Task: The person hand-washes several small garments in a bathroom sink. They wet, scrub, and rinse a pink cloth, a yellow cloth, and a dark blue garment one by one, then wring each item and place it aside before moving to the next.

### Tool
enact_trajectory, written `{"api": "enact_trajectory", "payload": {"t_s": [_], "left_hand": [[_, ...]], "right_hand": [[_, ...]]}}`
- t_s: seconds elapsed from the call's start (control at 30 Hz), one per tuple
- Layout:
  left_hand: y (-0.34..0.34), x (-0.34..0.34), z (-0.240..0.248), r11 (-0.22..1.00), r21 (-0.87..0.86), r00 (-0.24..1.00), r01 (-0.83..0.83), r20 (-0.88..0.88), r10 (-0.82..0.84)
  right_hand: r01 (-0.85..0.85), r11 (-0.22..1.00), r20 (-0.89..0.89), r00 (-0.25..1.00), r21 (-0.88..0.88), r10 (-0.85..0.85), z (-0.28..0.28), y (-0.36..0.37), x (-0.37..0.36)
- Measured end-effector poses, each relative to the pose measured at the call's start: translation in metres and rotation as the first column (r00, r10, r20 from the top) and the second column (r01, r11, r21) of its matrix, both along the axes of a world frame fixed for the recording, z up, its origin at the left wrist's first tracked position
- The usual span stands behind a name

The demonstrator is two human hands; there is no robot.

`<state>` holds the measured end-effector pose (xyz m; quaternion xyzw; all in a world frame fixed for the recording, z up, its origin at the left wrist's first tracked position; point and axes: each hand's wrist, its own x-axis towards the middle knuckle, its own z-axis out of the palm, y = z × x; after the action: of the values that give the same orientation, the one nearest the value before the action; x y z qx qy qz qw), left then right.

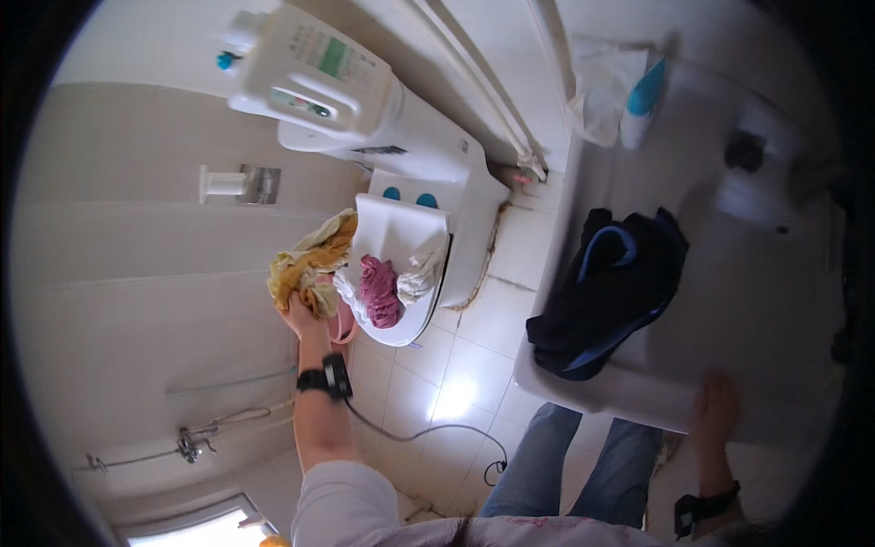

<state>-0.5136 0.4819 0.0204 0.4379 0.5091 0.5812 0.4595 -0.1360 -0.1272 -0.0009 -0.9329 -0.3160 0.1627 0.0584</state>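
Note:
My left hand [303, 315] is closed on a bunched yellow and white cloth [314, 264], raised in front of the wall left of the toilet. On the closed white toilet lid [399, 221] lie a crumpled pink cloth [379, 292], a cream cloth [419, 277] and a white cloth [350, 296]. At the right, my right hand [717, 406] rests on the front edge of the white sink [629, 399], fingers lying over the rim and apart from any cloth. A dark garment with blue trim [606, 296] lies heaped in the sink.
A large white jug [314, 73] stands on the toilet tank [428, 137]. At the back of the sink are a teal-and-white bottle [643, 105] and a clear plastic bag [609, 91]. A pink basin [342, 324] sits beside the toilet. A cable [428, 436] hangs from my left wrist strap.

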Motion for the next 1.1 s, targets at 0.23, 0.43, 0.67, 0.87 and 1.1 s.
{"api": "enact_trajectory", "payload": {"t_s": [0.23, 0.43, 0.67, 0.87, 1.1], "left_hand": [[-0.184, 0.053, 0.139, 0.974, 0.158, 0.986, 0.165, -0.028, -0.162], [-0.345, 0.096, 0.220, 0.973, 0.076, 0.969, 0.218, 0.099, -0.225], [-0.473, 0.158, 0.261, 0.891, 0.117, 0.895, 0.439, -0.148, -0.421], [-0.483, 0.248, 0.248, 0.576, -0.004, 0.569, 0.817, 0.168, -0.805], [-0.460, 0.353, 0.167, 0.123, -0.169, 0.125, 0.978, 0.004, -0.992]], "right_hand": [[0.046, 0.987, -0.368, 0.930, 0.155, 0.014, 0.029, -0.002, 0.030], [-0.191, 0.962, -0.552, 0.790, 0.193, 0.268, 0.037, -0.022, 0.062], [-0.124, 0.958, -0.904, 0.318, 0.258, 0.285, 0.081, -0.010, 0.100], [0.455, 0.800, -0.853, -0.149, 0.390, 0.500, 0.173, -0.009, 0.113], [-0.209, 0.639, -0.082, 0.915, 0.740, 0.394, 0.196, -0.027, 0.120]]}}
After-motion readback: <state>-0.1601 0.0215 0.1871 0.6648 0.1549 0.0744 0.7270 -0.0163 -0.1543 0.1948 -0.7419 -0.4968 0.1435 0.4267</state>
